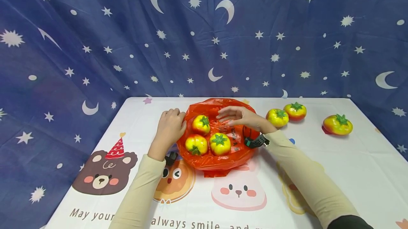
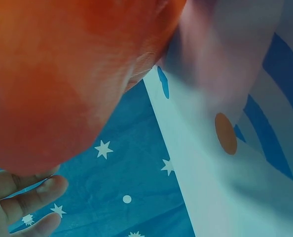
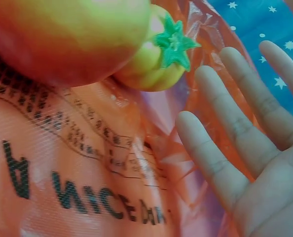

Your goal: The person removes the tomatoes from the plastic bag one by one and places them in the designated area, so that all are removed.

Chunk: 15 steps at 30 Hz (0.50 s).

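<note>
A red plastic bag [image 1: 220,163] stands with its mouth spread wide on the table. Three yellow-red toy tomatoes with green leaf tops lie inside: one at the back [image 1: 201,125], one at front left [image 1: 196,144] and one at front right [image 1: 220,144]. At the bag's left rim, my left hand [image 1: 170,124] grips the edge; its fingertips [image 2: 48,190] show beside the bag in the left wrist view. My right hand [image 1: 243,117] hovers over the right part of the mouth, fingers extended and holding nothing. The right wrist view shows its spread fingers [image 3: 240,128] near the tomatoes.
Right of the bag lie two more toy tomatoes, one nearer [image 1: 277,118] and one behind [image 1: 295,111]. A third tomato [image 1: 338,125] rests farther right. The white printed tablecloth [image 1: 318,158] meets a blue star-patterned curtain [image 1: 204,62] at the back.
</note>
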Motion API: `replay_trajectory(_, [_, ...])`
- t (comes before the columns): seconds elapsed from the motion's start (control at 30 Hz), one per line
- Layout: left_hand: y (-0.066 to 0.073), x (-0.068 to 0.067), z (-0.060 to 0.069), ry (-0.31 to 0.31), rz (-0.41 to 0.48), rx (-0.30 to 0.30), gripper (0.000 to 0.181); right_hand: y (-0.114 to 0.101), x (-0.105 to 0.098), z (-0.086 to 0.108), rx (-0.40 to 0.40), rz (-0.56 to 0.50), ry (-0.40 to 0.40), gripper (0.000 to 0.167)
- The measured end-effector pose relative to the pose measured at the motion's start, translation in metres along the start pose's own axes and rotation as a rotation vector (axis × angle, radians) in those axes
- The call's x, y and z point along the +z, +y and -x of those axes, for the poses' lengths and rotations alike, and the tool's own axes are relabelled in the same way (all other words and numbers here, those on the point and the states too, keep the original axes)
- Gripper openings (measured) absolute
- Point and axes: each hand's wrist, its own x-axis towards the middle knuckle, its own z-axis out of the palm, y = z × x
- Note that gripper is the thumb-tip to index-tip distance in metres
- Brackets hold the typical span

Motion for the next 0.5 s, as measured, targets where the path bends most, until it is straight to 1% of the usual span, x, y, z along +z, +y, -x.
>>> replay_trajectory(0.23, [-0.001, 0.001, 0.000, 0.005, -0.008, 0.007, 0.014, 0.009, 0.005, 0.001, 0.039, -0.010, -0.004, 0.066])
replay_trajectory(0.37, [-0.001, 0.001, -0.001, 0.003, -0.009, 0.006, 0.013, 0.013, 0.008, 0.000, 0.059, -0.001, -0.022, 0.064])
replay_trajectory(0.5, [-0.001, 0.002, 0.000, 0.004, -0.005, 0.005, 0.013, 0.017, 0.009, 0.000, 0.055, 0.002, -0.078, 0.058])
